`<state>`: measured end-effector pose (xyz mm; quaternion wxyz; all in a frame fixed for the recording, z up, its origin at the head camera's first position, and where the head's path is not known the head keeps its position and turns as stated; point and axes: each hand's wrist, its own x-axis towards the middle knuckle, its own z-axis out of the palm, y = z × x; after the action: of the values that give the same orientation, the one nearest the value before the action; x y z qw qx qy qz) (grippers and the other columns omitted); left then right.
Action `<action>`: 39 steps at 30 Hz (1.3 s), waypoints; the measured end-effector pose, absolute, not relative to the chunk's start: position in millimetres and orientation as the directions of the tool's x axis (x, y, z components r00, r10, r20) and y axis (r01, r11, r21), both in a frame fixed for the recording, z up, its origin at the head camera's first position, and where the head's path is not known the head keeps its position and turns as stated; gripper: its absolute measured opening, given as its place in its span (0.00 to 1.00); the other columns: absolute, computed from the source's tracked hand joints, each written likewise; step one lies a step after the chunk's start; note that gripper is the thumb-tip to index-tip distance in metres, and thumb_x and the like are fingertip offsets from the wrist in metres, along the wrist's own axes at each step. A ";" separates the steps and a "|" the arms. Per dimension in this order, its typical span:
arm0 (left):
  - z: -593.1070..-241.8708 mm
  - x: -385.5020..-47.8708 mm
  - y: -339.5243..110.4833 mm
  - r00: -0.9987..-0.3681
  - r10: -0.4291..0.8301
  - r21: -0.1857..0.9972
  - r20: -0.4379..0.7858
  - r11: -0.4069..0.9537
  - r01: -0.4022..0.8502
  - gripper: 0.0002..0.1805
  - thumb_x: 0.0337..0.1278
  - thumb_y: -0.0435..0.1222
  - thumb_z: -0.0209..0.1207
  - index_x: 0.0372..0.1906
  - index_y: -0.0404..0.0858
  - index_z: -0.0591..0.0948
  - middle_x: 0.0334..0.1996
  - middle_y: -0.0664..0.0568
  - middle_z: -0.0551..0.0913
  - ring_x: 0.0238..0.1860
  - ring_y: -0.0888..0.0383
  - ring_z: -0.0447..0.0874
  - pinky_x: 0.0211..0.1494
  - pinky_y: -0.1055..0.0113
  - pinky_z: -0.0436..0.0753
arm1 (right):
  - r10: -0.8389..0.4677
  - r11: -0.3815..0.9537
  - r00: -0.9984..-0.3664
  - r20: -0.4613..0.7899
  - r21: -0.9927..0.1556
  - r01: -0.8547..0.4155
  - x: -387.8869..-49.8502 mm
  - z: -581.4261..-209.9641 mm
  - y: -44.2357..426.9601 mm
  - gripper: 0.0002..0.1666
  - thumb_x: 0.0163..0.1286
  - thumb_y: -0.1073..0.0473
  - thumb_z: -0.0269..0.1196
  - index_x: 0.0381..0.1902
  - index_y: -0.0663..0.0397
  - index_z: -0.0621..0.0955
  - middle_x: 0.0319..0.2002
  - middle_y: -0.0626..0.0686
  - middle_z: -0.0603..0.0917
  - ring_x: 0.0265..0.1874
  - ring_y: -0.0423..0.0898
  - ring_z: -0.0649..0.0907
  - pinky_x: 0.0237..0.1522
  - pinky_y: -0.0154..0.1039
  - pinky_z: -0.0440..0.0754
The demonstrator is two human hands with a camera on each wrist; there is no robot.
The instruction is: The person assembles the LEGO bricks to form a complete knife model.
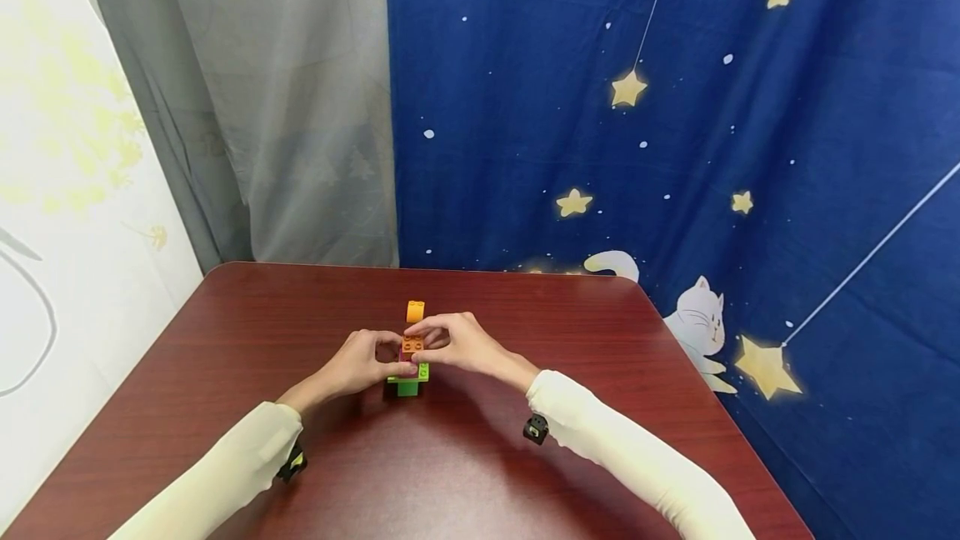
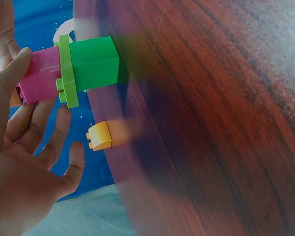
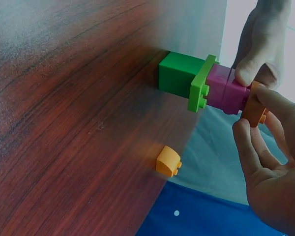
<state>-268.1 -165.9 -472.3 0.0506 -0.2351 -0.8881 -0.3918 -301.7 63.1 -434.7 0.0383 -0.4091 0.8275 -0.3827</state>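
Note:
A small tower of toy building bricks stands on the table. Its base is a green block (image 2: 96,64), topped by a wider lime green plate (image 2: 68,78) with studs showing. Above the plate sit magenta bricks (image 3: 220,88), which my left hand (image 1: 358,363) pinches between thumb and fingers. At the top, my right hand (image 1: 463,344) holds an orange brick (image 3: 252,105) by its sides. In the right wrist view the orange brick looks slightly tilted, with magenta studs partly visible beneath it. Whether it is fully seated I cannot tell.
Behind the tower, a yellow-orange curved brick (image 1: 416,312) lies on the brown wooden table (image 1: 540,307). A grey curtain (image 1: 315,107) and a blue starry curtain (image 1: 510,107) hang past the table's far edge.

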 end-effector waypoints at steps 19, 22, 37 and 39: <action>-469.0 -269.8 -164.4 -0.893 0.387 0.664 0.231 0.608 0.436 0.17 0.50 0.52 0.78 0.37 0.46 0.87 0.31 0.58 0.86 0.34 0.51 0.80 0.35 0.66 0.76 | -0.704 0.375 -0.658 0.268 -0.646 -0.665 -302.1 -442.3 63.1 0.23 0.62 0.60 0.78 0.56 0.49 0.88 0.45 0.50 0.90 0.38 0.31 0.87 0.43 0.28 0.84; -470.0 -269.8 -165.6 -0.895 0.383 0.669 0.230 0.606 0.431 0.18 0.51 0.51 0.78 0.39 0.44 0.88 0.31 0.57 0.86 0.34 0.52 0.80 0.34 0.67 0.77 | -0.703 0.363 -0.646 0.297 -0.632 -0.685 -302.4 -445.3 62.2 0.23 0.61 0.59 0.79 0.55 0.48 0.88 0.44 0.49 0.89 0.38 0.32 0.88 0.42 0.27 0.84; -466.7 -269.8 -168.5 -0.865 0.419 0.565 0.277 0.657 0.499 0.27 0.49 0.52 0.78 0.48 0.38 0.89 0.39 0.55 0.90 0.41 0.55 0.85 0.46 0.57 0.83 | -0.677 0.319 -0.636 0.370 -0.630 -0.708 -302.5 -458.3 60.8 0.24 0.61 0.59 0.79 0.55 0.50 0.88 0.46 0.48 0.90 0.41 0.34 0.89 0.44 0.31 0.86; -464.1 -268.8 -169.2 -0.854 0.428 0.531 0.295 0.670 0.519 0.28 0.49 0.52 0.78 0.50 0.37 0.88 0.41 0.54 0.90 0.44 0.53 0.86 0.49 0.53 0.84 | -0.679 0.320 -0.624 0.386 -0.610 -0.725 -302.5 -459.7 60.9 0.23 0.61 0.58 0.78 0.55 0.50 0.88 0.47 0.48 0.89 0.41 0.32 0.88 0.45 0.30 0.85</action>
<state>-268.8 -169.2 -464.1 0.0730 -0.2598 -0.9108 -0.3124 -302.5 60.9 -459.7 -0.0296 -0.4325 0.8118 -0.3913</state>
